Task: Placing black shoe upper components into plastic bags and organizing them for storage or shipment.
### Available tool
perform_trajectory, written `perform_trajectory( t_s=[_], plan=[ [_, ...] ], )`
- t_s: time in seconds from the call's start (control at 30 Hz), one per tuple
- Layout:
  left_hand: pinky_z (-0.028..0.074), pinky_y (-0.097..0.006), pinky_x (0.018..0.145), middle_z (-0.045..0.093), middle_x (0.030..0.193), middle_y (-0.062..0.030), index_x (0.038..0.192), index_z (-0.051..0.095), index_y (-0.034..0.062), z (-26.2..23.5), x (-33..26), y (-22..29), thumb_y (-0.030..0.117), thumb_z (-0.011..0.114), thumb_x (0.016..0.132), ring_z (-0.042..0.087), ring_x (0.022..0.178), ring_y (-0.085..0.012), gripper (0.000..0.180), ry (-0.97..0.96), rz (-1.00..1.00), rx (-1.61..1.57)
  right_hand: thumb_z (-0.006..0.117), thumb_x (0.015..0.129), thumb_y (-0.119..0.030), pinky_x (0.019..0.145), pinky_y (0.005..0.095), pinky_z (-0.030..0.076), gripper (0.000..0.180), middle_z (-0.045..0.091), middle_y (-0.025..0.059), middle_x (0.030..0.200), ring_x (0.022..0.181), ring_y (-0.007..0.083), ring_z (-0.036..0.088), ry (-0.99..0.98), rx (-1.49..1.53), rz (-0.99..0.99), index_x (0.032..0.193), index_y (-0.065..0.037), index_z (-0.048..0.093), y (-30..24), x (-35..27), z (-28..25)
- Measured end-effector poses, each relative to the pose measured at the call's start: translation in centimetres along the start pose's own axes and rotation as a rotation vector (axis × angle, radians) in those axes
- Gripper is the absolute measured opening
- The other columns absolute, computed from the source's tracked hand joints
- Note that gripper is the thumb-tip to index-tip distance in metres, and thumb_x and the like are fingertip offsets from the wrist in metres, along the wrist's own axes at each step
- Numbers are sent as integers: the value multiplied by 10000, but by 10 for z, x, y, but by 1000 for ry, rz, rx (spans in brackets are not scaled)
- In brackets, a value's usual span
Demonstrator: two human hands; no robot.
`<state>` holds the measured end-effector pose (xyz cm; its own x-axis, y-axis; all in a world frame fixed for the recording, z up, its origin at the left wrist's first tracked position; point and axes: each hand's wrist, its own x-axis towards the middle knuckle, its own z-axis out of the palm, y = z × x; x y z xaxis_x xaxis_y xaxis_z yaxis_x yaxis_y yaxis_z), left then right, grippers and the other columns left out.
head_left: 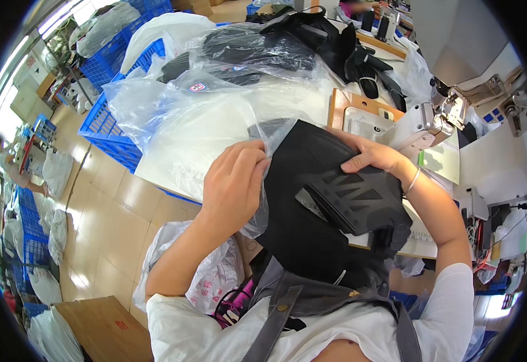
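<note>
Around the white worktable [312, 99] stand blue plastic crates [110, 130], and clear plastic bags [257, 51] holding dark fabric pieces lie on the table. The person's left hand [234, 181] pinches the edge of a clear bag [197, 133], fingers closed on the film. The right hand [369, 155] presses, fingers together, on a black fabric piece [324, 199] held over the lap, just beside the sewing machine [438, 117].

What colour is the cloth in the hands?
Black cloth, seen best in the head view.
</note>
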<state>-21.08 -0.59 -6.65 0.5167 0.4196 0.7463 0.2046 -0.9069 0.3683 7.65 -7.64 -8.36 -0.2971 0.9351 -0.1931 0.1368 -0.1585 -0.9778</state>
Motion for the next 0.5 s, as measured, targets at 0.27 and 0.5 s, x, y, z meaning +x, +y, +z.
perform_trajectory(
  t_s=[0.27, 0.5],
  plan=[
    [361, -444, 925, 546, 1131, -166, 1013, 544, 13, -1, -26, 10, 125, 656, 744, 521, 1035, -332, 313, -339, 37, 33, 722, 703, -139, 1003, 299, 320, 782, 455, 130, 1281, 1184, 206, 430, 186, 298, -16, 1340, 32, 302, 11, -1, 7],
    [354, -398, 964, 428, 1280, -202, 1254, 428, -6, 8, -83, -28, 63, 609, 740, 427, 1171, -346, 549, -226, -184, 211, 719, 764, -240, 688, 269, 460, 530, 610, 110, 883, 749, 147, 574, 505, 45, 141, 1134, 23, 446, 22, -14, 30]
  ],
)
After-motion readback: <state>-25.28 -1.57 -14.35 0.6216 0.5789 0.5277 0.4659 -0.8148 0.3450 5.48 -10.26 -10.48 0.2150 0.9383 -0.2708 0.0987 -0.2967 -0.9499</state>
